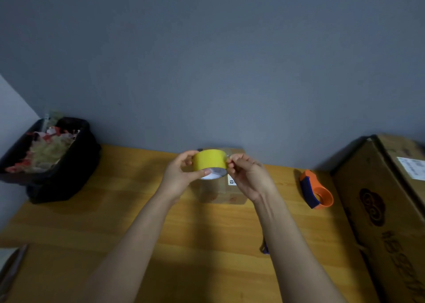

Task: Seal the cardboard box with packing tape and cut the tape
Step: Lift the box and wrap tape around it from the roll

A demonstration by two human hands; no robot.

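A yellow roll of packing tape (208,162) is held up in the air over the middle of the wooden table. My left hand (181,176) grips its left side, thumb under the rim. My right hand (247,176) pinches the roll's right edge with its fingertips, where the tape end seems to be. Right behind and below the roll stands a small cardboard box (222,193) with a white label, partly hidden by both hands. An orange and blue tape cutter (316,191) lies on the table to the right, apart from my hands.
A black bin (57,162) full of scrap tape and paper sits at the back left of the table (115,222). A large cardboard carton (388,206) fills the right side. A small dark object (264,248) pokes out beside my right forearm. A grey wall rises behind.
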